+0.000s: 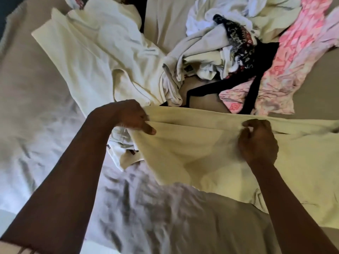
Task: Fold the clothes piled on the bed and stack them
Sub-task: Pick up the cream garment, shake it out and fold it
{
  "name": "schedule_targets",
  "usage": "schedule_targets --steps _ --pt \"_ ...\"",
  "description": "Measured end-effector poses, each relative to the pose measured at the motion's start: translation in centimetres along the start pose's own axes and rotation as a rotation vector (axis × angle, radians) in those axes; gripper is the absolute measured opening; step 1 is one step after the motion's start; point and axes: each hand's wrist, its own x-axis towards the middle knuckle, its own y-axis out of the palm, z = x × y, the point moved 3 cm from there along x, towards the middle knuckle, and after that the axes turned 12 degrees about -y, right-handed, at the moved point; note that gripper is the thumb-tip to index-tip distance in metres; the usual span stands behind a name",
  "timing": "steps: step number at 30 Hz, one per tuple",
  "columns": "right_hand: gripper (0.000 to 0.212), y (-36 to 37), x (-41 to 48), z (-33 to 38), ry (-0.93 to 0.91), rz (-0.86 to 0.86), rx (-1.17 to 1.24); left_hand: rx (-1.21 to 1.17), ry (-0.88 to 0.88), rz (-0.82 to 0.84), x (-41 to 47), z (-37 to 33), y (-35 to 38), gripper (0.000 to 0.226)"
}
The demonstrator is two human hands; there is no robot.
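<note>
Cream garment pinched along top edge by left hand and right hand; clothes pile at 1 o'clock on bed.

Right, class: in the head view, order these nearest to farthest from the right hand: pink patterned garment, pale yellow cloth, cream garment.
1. Pale yellow cloth: gripped by the right hand.
2. Pink patterned garment: beyond it, to the right.
3. Cream garment: far left.

On the bed, the clothes pile lies behind a spread garment.
</note>
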Motion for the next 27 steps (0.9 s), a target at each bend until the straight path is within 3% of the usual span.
schedule_targets --steps 4,7,9,11,13,15,18,21,23,27 --pt "0.031 1.6 -2.6 8.0 -0.518 0.150 0.167 -0.579 0.249 0.017 -0.2 0.2 -0.6 0.056" --pt "0.031 3.1 -2.3 12.1 -0.676 0.134 0.067 -0.550 0.271 -0.033 -0.2 0.8 -0.8 0.043" --pt "0.028 3.5 -0.7 12.9 -0.637 0.056 0.063 -0.337 0.196 -0.079 0.1 1.8 -1.5 0.028" --pt "0.026 4.0 0.9 12.9 -0.630 0.038 0.075 -0.162 0.071 -0.092 0.5 3.7 -2.1 0.042" --pt "0.021 4.6 1.6 13.1 -0.643 0.078 0.067 -0.132 -0.046 -0.099 0.7 5.9 -2.4 0.059" --pt "0.019 5.5 1.8 13.2 -0.630 0.120 0.028 -0.263 -0.077 -0.127 0.9 8.0 -2.2 0.056" --pt "0.017 6.9 2.1 12.9 -0.556 0.158 -0.079 -0.781 -0.070 -0.285 1.3 10.2 0.0 0.043" --pt "0.011 8.0 2.1 12.9 -0.444 0.109 -0.151 -1.185 -0.181 -0.458 2.5 11.4 3.9 0.069" --pt "0.010 8.5 2.0 12.8 -0.357 0.025 -0.193 -1.193 -0.186 -0.456 3.2 10.7 6.4 0.080" --pt "0.018 9.6 1.1 12.6 -0.236 -0.053 -0.201 -1.081 -0.251 -0.493 2.9 8.7 8.1 0.059"
